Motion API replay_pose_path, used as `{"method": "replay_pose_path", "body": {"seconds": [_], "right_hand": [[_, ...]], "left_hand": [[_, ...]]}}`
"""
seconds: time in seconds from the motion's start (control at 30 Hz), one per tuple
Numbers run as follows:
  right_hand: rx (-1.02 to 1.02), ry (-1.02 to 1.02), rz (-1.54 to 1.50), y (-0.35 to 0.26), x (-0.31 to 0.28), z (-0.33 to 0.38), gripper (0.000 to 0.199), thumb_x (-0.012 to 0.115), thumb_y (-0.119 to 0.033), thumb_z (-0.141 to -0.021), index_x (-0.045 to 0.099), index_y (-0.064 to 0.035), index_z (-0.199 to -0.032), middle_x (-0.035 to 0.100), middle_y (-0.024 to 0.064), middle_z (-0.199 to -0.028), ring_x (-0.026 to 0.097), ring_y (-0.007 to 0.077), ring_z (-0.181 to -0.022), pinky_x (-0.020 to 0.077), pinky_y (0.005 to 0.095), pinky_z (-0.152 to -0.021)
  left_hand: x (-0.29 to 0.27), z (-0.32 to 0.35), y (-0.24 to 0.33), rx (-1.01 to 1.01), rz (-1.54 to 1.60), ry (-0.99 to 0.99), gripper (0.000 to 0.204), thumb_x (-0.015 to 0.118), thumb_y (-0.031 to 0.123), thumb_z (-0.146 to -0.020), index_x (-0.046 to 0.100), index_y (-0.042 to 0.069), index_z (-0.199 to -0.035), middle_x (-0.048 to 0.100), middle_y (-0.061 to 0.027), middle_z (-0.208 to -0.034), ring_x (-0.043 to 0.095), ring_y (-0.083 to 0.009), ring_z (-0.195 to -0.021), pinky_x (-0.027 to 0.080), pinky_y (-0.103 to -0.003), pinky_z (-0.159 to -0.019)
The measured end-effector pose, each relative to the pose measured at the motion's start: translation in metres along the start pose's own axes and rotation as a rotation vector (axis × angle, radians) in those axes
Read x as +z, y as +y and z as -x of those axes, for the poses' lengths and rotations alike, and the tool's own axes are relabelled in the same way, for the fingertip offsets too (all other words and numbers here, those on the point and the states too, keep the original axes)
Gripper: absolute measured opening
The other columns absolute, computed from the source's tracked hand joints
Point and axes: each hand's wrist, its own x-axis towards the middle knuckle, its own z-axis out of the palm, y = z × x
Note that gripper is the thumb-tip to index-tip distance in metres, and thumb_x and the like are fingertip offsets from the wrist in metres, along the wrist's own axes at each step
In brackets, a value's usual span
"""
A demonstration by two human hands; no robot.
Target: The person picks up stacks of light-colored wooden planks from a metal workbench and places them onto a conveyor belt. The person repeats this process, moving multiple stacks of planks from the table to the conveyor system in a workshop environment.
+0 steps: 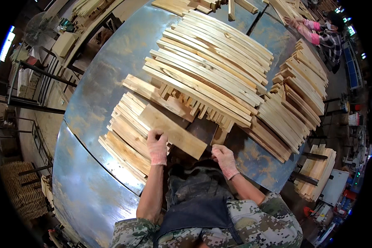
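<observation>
A flat wooden board lies slanted before me, its left end over a stack of boards. My left hand, in a pale knit glove, is closed at the board's near edge, its fingertips against the wood. Just off the board's right end is my right hand, gloved too, with thumb and fingers pinched together. What it holds, if anything, is too small to make out. Behind the board lies another wooden plank. The stack of boards sits by my left hand.
Long wooden strips are piled across the metal table, with more strips at the right. A co-worker in pink sleeves handles wood at the far right. A fan stands far left; boards rest beyond the table's right edge.
</observation>
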Motion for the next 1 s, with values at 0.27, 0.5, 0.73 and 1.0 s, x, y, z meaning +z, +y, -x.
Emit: {"method": "replay_pose_path", "body": {"seconds": [0.27, 0.5, 0.73, 1.0], "right_hand": [[-0.761, -0.242, 0.647, -0.105, -0.007, 0.006, 0.067, 0.074, -0.022, -0.098, 0.050, 0.0042, -0.155, 0.074, 0.0211, -0.126, 0.073, 0.0324, -0.112, 0.0540, 0.0406, -0.106], [-1.173, 0.238, 1.127, -0.152, -0.005, -0.020, 0.065, 0.078, -0.018, -0.087, 0.058, -0.0043, -0.147, 0.071, 0.0157, -0.107, 0.068, 0.0364, -0.098, 0.0537, 0.0479, -0.090], [-1.109, 0.112, 0.794, -0.128, -0.028, 0.028, 0.052, 0.077, -0.013, -0.088, 0.068, -0.0011, -0.138, 0.073, 0.0228, -0.113, 0.070, 0.0415, -0.102, 0.0566, 0.0484, -0.093], [-0.584, -0.336, 0.935, -0.014, 0.033, -0.031, 0.067, 0.067, -0.035, -0.096, 0.052, -0.0066, -0.155, 0.057, 0.0211, -0.152, 0.056, 0.0399, -0.138, 0.0441, 0.0478, -0.117]], "left_hand": [[0.042, 0.005, 0.053, -0.160, 0.664, -0.176, 0.027, 0.073, -0.003, -0.090, 0.064, 0.006, -0.114, 0.065, -0.0046, -0.097, 0.067, -0.0139, -0.083, 0.058, -0.030, -0.074], [0.111, -0.015, 0.089, -0.335, 0.390, -0.518, 0.087, 0.072, 0.005, -0.095, 0.025, -0.002, -0.168, 0.058, -0.0192, -0.141, 0.064, -0.0152, -0.097, 0.055, -0.027, -0.075], [0.145, -0.013, 0.092, -0.316, 0.323, -0.401, 0.092, 0.065, -0.007, -0.091, 0.019, 0.000, -0.171, 0.054, -0.0152, -0.134, 0.064, -0.0187, -0.103, 0.060, -0.033, -0.085], [0.130, -0.023, 0.077, -0.427, 0.521, -0.450, 0.085, 0.069, -0.004, -0.094, 0.028, 0.005, -0.169, 0.048, -0.0016, -0.102, 0.057, -0.0112, -0.087, 0.052, -0.027, -0.071]]}}
